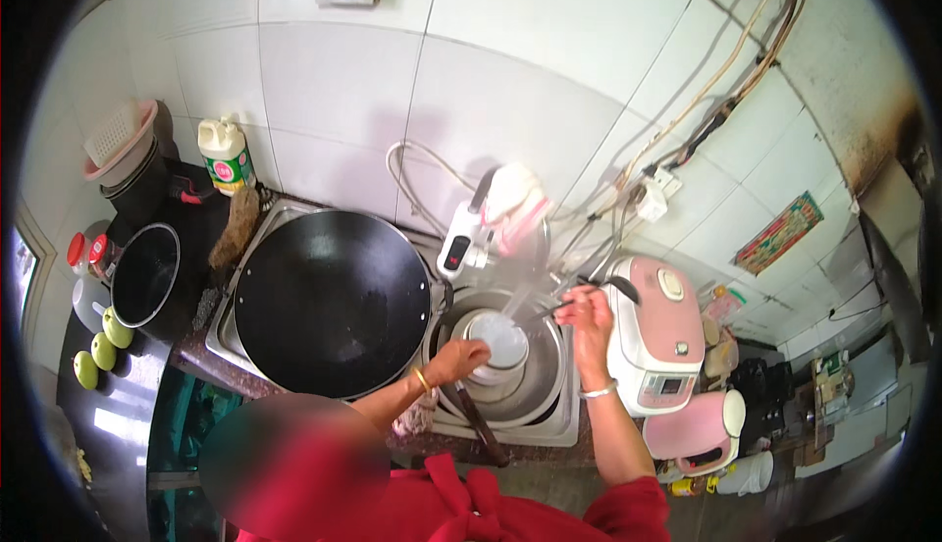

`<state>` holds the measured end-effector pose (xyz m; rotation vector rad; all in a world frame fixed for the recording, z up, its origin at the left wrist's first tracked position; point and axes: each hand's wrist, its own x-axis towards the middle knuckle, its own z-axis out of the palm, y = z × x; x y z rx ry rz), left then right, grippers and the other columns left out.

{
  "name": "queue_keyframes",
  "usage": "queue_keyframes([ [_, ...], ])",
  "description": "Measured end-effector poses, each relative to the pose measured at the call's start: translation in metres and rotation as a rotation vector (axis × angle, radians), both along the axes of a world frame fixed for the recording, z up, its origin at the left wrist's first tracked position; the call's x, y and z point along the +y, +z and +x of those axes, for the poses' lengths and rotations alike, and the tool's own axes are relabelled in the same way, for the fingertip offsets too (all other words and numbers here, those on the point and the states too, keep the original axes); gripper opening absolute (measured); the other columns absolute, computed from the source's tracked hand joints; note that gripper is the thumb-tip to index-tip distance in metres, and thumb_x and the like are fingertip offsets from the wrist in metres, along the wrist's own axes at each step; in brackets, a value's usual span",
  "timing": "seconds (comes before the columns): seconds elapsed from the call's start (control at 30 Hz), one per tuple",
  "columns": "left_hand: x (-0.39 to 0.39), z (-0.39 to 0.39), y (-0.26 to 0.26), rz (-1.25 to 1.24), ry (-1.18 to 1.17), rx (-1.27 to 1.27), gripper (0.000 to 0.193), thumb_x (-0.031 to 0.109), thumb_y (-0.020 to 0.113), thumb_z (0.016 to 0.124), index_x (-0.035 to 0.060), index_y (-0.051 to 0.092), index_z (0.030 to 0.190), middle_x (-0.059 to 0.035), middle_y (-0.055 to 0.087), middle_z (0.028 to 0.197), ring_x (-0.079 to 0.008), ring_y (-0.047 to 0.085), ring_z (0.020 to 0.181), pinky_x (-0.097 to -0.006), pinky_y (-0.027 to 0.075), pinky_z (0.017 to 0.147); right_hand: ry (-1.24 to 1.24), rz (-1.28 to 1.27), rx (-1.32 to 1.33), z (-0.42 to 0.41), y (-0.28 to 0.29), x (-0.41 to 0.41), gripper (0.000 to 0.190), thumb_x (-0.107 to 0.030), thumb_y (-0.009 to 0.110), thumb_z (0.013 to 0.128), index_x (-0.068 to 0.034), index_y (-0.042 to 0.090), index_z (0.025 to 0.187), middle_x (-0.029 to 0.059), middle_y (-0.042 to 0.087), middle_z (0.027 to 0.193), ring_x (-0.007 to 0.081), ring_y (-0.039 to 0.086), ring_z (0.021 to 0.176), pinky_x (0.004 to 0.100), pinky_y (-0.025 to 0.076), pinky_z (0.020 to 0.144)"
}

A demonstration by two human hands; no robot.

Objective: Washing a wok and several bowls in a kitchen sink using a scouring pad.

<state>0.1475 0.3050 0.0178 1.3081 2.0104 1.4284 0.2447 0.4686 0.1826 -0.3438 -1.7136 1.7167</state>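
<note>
My left hand [460,360] has its fingers closed at the near left rim of a white bowl [508,347], apparently gripping it. The bowl sits among other pale bowls inside a metal basin [546,387] in the sink. In my right hand [586,310] is a dark ladle [624,290], its head to the right and its thin handle pointing left over the basin. From the white electric faucet [458,242], water [519,299] streams down towards the bowl. A brown wooden handle [478,420] leans over the basin's near edge; its far end is hidden.
A large black wok [335,306] covers the left sink area. A pink and white rice cooker [655,343] stands close to my right arm, with a pink pitcher [684,435] nearer me. Further left are a black pot [147,277], green fruits [103,351] and a detergent jug [224,156].
</note>
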Motion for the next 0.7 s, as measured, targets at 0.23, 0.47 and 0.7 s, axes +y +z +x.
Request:
queue_keyframes([
  [0.23, -0.035, -0.003, 0.013, -0.072, -0.185, 0.025, 0.02, 0.023, 0.056, 0.079, 0.0047, 0.06, 0.085, -0.0145, 0.062, 0.079, -0.0304, 0.061, 0.074, -0.0371, 0.047, 0.065, 0.014, 0.206, -0.106, 0.012, 0.042, 0.054, 0.019, -0.024, 0.041, 0.092, -0.006, 0.045, 0.092, 0.0047, 0.053, 0.077, 0.0082, 0.053, 0.054, 0.0196, 0.045, 0.046],
  [0.47, -0.096, -0.023, 0.022, -0.093, -0.143, 0.061, 0.021, 0.026, 0.056, 0.08, 0.0064, 0.06, 0.088, -0.0127, 0.062, 0.078, -0.0298, 0.06, 0.073, -0.0372, 0.046, 0.064, -0.232, 0.777, 0.071, -0.045, 0.223, 0.011, 0.017, -0.017, 0.039, 0.093, -0.004, 0.047, 0.084, 0.0023, 0.051, 0.073, 0.0053, 0.045, 0.053, 0.0195, 0.038, 0.05],
  [0.7, -0.172, -0.033, 0.033, -0.037, -0.041, 0.027, 0.022, 0.024, 0.056, 0.08, 0.0058, 0.06, 0.09, -0.0127, 0.062, 0.077, -0.0287, 0.061, 0.072, -0.0354, 0.047, 0.065, -0.022, 0.499, 0.513, -0.163, 0.378, -0.046, 0.013, -0.013, 0.047, 0.087, -0.001, 0.049, 0.085, 0.0064, 0.053, 0.078, 0.0136, 0.053, 0.062, 0.0291, 0.05, 0.062],
])
